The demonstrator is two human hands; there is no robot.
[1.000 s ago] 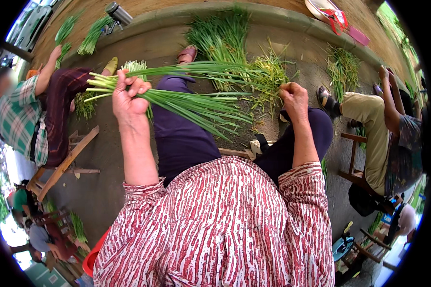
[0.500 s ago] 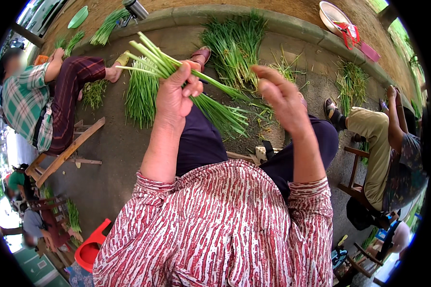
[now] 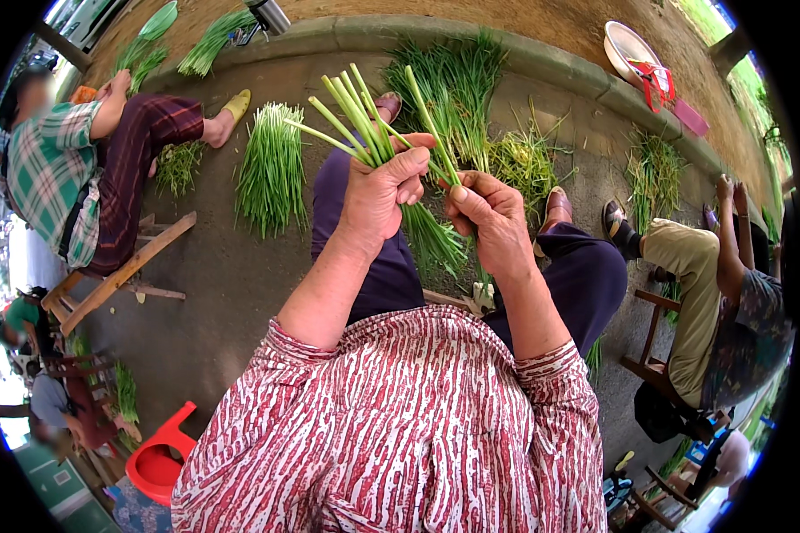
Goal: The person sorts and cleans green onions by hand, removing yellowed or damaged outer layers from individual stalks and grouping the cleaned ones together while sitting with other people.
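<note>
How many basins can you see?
2: a green basin at the upper left and a white basin at the upper right, both beyond the curb. Others may be hidden.

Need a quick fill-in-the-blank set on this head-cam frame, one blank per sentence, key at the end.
1. The hand gripping the bunch of green stalks is the person's ____ one, while the other hand holds a separate stalk.
2. The co-worker in pale trousers sits on the person's ____ side.
3. The plastic seat in the lower left of the picture is coloured ____.
4. The shoe on the co-worker in the plaid shirt is coloured ____.

Missing words: left; right; red; yellow.
</note>
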